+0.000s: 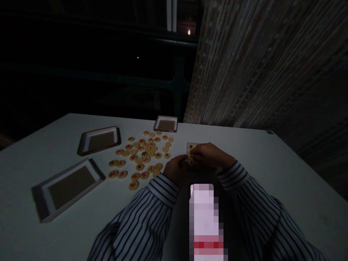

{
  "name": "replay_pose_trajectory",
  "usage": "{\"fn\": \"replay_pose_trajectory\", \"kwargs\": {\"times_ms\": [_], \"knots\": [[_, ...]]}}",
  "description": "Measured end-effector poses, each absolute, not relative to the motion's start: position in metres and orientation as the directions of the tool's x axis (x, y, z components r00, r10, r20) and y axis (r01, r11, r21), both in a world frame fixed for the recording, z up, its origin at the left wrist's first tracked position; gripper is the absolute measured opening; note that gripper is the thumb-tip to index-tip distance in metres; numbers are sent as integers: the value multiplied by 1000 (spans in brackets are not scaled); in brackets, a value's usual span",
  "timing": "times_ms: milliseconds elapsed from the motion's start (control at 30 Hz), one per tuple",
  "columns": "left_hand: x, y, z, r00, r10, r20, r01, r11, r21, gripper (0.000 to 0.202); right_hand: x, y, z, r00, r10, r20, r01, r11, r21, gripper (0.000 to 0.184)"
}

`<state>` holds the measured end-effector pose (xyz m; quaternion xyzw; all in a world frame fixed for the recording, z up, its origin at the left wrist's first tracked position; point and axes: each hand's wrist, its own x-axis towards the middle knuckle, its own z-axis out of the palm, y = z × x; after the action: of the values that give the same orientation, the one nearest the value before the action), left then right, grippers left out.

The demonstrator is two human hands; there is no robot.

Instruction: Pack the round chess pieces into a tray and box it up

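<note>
In a dim room, a person in striped sleeves leans over a pale surface (272,166), both hands meeting at a small box (190,144) just right of centre. Round wooden pieces (147,149) with red or black characters lie scattered to the left, and a few more sit inside the box. The right hand (210,156) is over the box, fingers bent down and close together on those pieces; whether it pinches one cannot be told. The left hand (176,169) is half curled at the box's near left corner, its fingertips too shadowed to show any grip. Three shallow trays stand open: one beyond the pieces (166,125), two to their left (101,141). The step looks like settling pieces in the box; the next move seems to call for a light fingertip touch and a steadied box.
</note>
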<state>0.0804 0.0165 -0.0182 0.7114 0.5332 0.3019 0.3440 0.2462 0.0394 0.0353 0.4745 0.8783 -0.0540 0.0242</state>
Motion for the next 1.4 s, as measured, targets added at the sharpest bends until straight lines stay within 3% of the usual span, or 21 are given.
{"fn": "replay_pose_trajectory", "kwargs": {"times_ms": [433, 667, 867, 1033, 1200, 1400], "knots": [[80, 17, -17, 248, 966, 70, 586, -207, 783, 32, 247, 37, 39, -543, 837, -68, 838, 536, -102, 26], [79, 17, -13, 183, 980, 76, 553, -167, 816, 31, 248, 33, 52, -468, 882, 52, 879, 471, -80, 30], [75, 13, -6, 135, 981, 138, 515, -188, 836, 30, 249, 18, 71, -370, 888, 273, 900, 416, -133, 31], [69, -4, -3, 206, 966, 157, 469, -238, 850, 31, 257, -5, 68, -303, 883, 358, 919, 370, -137, 29], [58, -23, -10, 292, 909, 298, 488, -410, 771, 31, 268, -36, 45, -278, 884, 377, 915, 362, -175, 24], [54, -30, -29, 296, 841, 454, 529, -540, 655, 26, 271, -57, 5, -211, 872, 442, 880, 366, -302, 21]]}}
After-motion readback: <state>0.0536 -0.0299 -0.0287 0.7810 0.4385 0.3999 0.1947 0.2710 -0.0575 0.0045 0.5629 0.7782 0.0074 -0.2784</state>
